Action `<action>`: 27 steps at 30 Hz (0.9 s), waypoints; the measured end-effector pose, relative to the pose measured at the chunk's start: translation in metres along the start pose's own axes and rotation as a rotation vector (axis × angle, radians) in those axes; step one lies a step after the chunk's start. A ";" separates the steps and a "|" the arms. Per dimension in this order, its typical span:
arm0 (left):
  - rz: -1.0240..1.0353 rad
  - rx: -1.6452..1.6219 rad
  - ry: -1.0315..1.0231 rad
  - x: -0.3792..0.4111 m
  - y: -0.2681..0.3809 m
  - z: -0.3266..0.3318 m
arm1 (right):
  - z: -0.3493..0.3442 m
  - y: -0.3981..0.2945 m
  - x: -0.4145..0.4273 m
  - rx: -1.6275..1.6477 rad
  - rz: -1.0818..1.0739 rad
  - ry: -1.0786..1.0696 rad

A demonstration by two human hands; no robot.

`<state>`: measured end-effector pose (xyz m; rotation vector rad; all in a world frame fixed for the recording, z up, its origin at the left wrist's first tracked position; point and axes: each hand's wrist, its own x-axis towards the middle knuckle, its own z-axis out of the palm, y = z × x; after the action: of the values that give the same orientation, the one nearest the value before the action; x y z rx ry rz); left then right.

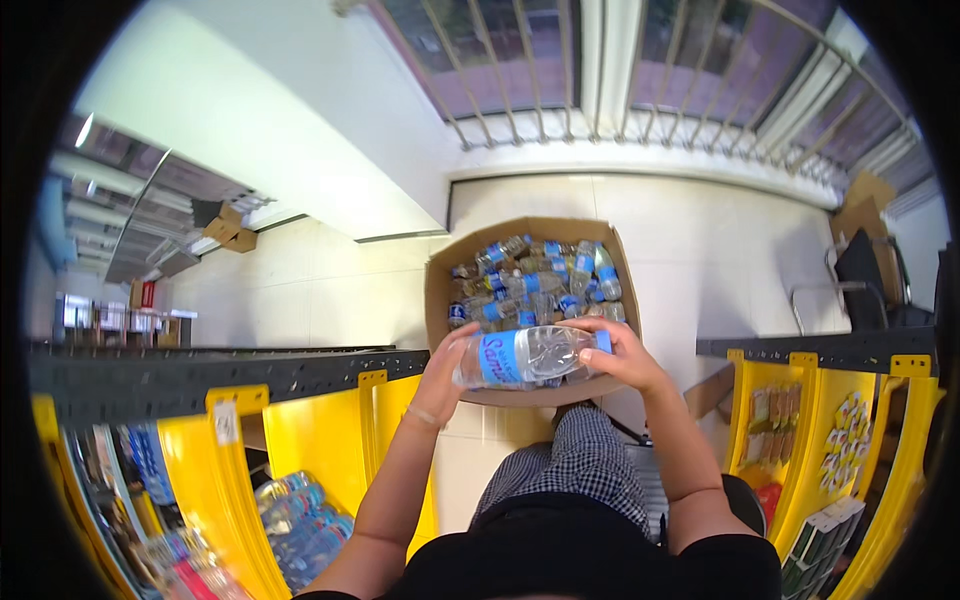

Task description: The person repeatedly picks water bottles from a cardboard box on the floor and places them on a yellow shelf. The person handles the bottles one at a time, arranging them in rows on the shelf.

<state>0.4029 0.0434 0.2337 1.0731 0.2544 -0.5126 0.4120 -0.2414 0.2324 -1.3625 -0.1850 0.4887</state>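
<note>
A clear plastic bottle (pixel 551 352) with a blue-and-white label and a blue cap lies sideways between my hands. My left hand (pixel 444 369) holds its base end. At the cap end, my right hand (pixel 622 354) has its fingers and thumb around the neck. Beneath them stands an open cardboard box (pixel 626 274) holding many similar bottles (pixel 536 282), heaped at different angles. The held bottle hangs over the box's near side and hides part of that rim.
Yellow-and-black shelving racks (pixel 217 379) flank me on the left and the right (pixel 806 360). Large bottles (pixel 300 517) fill a left shelf. A metal-framed chair (pixel 862 281) stands at the right. Beyond the box are a white wall pillar (pixel 337 135) and a railing (pixel 525 82) before windows.
</note>
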 end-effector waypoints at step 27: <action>0.670 -0.617 -0.346 -0.405 -0.073 0.064 | 0.416 -0.104 -0.113 0.963 0.132 -1.077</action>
<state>0.0160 0.0707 0.3847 0.4050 -0.2456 0.0059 0.1676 0.0668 0.4373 -0.0706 -0.6369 1.2027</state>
